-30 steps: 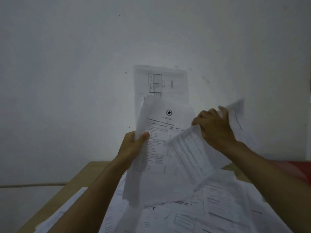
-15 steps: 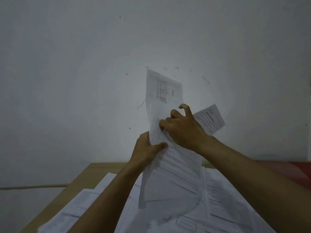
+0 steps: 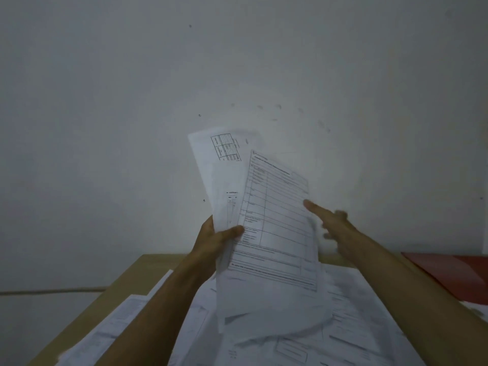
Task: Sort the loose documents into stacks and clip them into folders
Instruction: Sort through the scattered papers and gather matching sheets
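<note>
Left hand pinches a bundle of papers upright above the paper-strewn table; right hand, fingers straight and blurred, reaches toward the front sheet's edge. Thin, floppy sheets probably need holding at the edges.

Your right hand is smeared by motion, so you cannot tell whether its fingertips touch the held sheets. Your left hand hides its fingers behind those sheets; only the thumb shows. The print on every page is too small to read. The red folder runs off the right edge, and the bench off the bottom
</note>
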